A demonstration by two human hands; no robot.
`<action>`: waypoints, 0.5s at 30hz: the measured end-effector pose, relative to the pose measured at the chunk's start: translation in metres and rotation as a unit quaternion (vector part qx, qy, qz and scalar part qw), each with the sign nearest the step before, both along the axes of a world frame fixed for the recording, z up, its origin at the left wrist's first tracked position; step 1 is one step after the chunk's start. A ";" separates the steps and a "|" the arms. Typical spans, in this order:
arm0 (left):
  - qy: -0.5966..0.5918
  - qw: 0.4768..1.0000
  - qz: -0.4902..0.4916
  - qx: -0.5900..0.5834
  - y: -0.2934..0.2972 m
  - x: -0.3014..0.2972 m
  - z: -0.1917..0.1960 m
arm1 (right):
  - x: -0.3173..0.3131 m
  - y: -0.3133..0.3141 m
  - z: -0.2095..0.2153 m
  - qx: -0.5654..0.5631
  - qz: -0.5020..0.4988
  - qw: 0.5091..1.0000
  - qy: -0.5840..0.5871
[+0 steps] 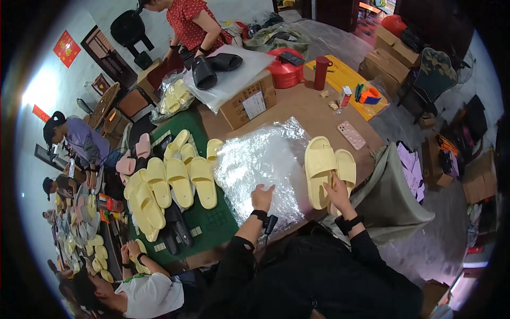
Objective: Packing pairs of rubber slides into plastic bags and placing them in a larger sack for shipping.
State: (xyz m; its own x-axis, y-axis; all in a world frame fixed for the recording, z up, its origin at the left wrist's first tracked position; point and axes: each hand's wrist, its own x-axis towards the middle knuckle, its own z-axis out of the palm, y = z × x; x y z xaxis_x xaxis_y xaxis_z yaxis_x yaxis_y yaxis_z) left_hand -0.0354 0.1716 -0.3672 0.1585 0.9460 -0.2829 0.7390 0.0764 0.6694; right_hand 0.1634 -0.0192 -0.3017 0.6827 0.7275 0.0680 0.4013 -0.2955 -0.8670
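A pair of pale yellow slide slippers (320, 175) stands side by side at the right of the table, soles toward the tabletop side hidden. My right hand (338, 195) grips the pair near the lower end, thumb and fingers on the right slipper (346, 166). A stack of clear plastic bags (260, 159) lies shiny and crinkled in front of me. Over its lower part is my left hand (262, 197), thumb apart from its bent fingers, with nothing visible in it. Dark bands circle both wrists.
Many yellow slippers (179, 181) lie on a green mat (212, 234) at left, with black ones (178, 228) below. A cardboard box (249, 103), red bottle (321, 73) and pink phone (351, 135) are farther back. A co-worker in white (151, 290) sits at my left.
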 end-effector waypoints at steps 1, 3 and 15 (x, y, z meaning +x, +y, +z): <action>0.039 0.999 -0.003 -0.006 -0.004 0.008 0.012 | 0.000 -0.002 -0.001 -0.014 -0.008 1.000 -0.010; 0.120 0.993 -0.008 0.022 -0.011 0.015 0.019 | -0.001 0.000 -0.003 -0.046 0.001 0.999 -0.014; -0.034 0.999 0.020 0.013 -0.016 0.010 0.004 | 0.002 -0.004 0.010 -0.026 0.045 0.999 -0.003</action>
